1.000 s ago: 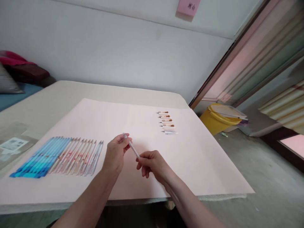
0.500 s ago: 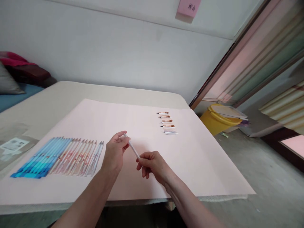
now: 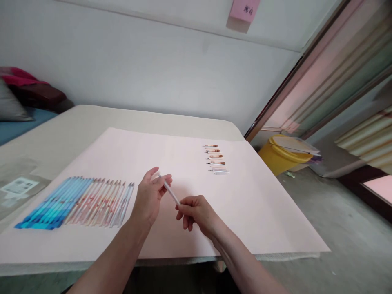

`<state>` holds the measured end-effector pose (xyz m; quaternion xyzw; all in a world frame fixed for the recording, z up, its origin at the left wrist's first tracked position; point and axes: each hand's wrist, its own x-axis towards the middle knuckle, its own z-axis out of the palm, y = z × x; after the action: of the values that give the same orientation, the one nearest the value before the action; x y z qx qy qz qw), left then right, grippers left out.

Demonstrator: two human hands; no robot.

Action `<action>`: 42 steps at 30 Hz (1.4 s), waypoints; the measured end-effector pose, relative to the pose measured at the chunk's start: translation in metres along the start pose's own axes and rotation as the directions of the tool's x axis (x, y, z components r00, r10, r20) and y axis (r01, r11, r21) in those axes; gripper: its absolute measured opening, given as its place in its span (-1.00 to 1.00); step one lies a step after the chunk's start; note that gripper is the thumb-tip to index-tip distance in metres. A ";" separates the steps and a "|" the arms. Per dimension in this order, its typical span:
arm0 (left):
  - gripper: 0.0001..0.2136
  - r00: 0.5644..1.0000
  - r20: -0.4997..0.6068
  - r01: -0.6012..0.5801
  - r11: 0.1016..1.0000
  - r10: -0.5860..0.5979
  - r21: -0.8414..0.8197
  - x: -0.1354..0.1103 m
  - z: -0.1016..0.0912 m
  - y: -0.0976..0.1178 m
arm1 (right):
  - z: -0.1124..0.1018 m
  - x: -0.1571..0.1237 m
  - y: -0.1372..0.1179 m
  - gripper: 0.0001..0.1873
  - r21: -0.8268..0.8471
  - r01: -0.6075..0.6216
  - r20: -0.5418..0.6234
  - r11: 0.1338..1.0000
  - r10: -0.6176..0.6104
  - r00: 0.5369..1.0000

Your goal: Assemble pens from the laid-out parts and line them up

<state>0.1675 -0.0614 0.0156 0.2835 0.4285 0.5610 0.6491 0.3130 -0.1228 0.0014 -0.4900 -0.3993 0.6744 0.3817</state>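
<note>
A slim white pen (image 3: 172, 193) is held slantwise above the pink-white sheet. Its lower end is pinched between the thumb and fingers of my right hand (image 3: 193, 210). Around its upper end is my left hand (image 3: 150, 194), thumb and fingers spread apart; the fingers lie against or just behind the pen. Left of my hands, several pens lie side by side in a row: blue ones (image 3: 56, 202), ones with reddish patterns (image 3: 93, 202) and pale grey ones (image 3: 124, 204). Further back on the right, several short pen parts with dark tips (image 3: 216, 157) lie in a column.
The sheet (image 3: 260, 212) covers much of the table (image 3: 153, 118), which stands against a white wall. A clear plastic bag with a label (image 3: 20, 185) lies at the left. A yellow bin (image 3: 277, 155) stands on the floor beyond the right edge.
My left thumb and fingers have spread apart at the pen's upper end. My right hand keeps its pinch in nearly the same place.
</note>
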 end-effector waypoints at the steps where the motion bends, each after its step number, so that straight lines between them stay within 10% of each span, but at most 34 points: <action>1: -0.54 1.000 -0.003 0.001 1.000 -0.001 -0.025 0.000 0.001 0.000 | 0.000 0.000 0.000 -0.80 -0.004 0.006 -0.005 1.000 -0.006 1.000; 42: -0.48 0.998 -0.024 0.057 0.998 -0.056 0.041 0.001 -0.002 -0.003 | -0.003 -0.002 -0.005 -0.76 0.057 -0.015 -0.007 0.998 0.015 1.000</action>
<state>0.1670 -0.0617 0.0117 0.2782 0.4554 0.5366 0.6537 0.3171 -0.1222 0.0063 -0.4843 -0.3747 0.6865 0.3921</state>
